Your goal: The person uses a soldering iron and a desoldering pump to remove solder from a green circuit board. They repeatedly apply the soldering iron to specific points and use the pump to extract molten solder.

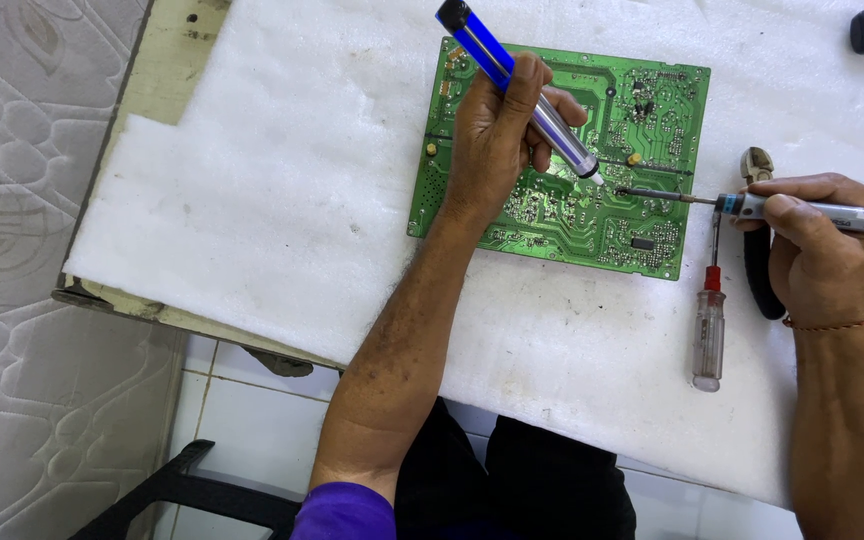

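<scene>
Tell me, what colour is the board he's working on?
Green, with pale traces; the circuit board shows clearly in the head view.

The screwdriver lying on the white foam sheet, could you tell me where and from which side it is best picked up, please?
Grip the screwdriver by its clear handle, from the near edge; its shaft runs up under the right hand holding the soldering iron.

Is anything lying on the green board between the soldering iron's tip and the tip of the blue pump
Nothing visible. The soldering iron in the right hand and the blue pump in the left hand point their tips at nearly the same spot on the green board, with only bare board between.
</scene>
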